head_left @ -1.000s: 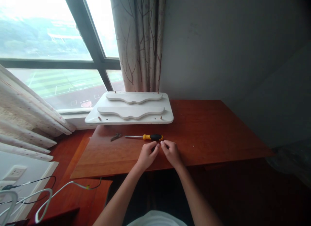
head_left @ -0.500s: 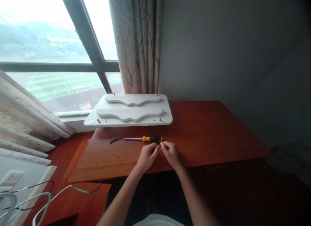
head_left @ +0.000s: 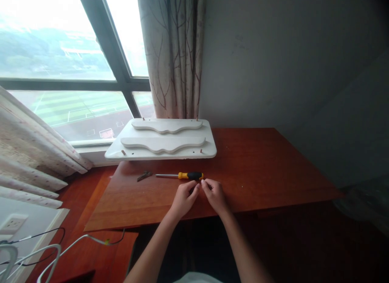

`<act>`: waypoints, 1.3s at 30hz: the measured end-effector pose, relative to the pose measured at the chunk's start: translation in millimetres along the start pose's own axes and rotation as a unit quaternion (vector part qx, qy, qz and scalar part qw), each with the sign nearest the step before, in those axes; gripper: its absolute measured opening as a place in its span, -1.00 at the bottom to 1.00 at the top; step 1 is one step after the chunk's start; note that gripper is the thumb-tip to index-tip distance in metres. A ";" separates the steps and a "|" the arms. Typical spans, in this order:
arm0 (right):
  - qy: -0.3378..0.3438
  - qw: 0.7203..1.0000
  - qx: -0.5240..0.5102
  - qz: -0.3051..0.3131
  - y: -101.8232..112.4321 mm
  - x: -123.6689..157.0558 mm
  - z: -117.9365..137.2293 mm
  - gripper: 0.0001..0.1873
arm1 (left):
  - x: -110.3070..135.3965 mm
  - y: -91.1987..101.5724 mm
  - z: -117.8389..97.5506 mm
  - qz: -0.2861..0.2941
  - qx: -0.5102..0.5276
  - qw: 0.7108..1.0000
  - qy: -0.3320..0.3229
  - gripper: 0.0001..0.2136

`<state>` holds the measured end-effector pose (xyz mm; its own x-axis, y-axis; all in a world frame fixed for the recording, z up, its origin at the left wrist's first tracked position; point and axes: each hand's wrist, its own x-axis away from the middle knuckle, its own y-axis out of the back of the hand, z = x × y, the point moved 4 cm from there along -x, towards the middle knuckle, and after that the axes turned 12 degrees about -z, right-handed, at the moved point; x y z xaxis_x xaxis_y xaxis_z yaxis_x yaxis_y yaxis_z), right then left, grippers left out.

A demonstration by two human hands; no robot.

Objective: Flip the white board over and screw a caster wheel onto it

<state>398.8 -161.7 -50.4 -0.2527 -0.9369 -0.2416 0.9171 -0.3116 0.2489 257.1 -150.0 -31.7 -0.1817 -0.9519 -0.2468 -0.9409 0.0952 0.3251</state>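
My left hand (head_left: 184,195) rests by the table's front edge with its fingers curled toward the thumb. Close beside it, my right hand (head_left: 213,193) is curled the same way, the two thumbs almost meeting. Whatever either hand may hold is hidden by the fingers. Just beyond them lies a screwdriver (head_left: 184,176) with a yellow and black handle, its shaft pointing left. Left of its tip is a small heap of dark screws (head_left: 144,176). Farther back lies a white board (head_left: 161,155) carrying two wavy-edged white pieces (head_left: 164,142) and several wooden dowels (head_left: 123,152).
A reddish-brown wooden table (head_left: 258,165) lies under these things, the board overhanging its left back side. Behind stand a patterned curtain (head_left: 173,52), a window (head_left: 60,52) and a grey wall (head_left: 273,64). White cables (head_left: 73,248) hang at the lower left near a socket (head_left: 14,224).
The view has shifted very slightly. Both hands, the screwdriver and the board keep their places.
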 end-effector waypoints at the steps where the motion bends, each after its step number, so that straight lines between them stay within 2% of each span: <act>1: 0.000 1.000 -0.001 0.000 -0.1 0.1 0.1 -0.56 | 0.0 -0.2 0.3 0.000 0.000 1.000 0.000 -0.67; 39: -0.001 1.000 0.001 0.005 -0.1 0.6 0.2 -0.56 | -0.4 0.0 -1.1 0.001 -0.006 1.000 -0.008 -0.65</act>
<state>398.5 -162.3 -50.4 -0.2447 -0.9402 -0.2370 0.9190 -0.3028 0.2524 257.5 -149.9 -30.7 -0.1886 -0.9471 -0.2596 -0.9369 0.0944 0.3366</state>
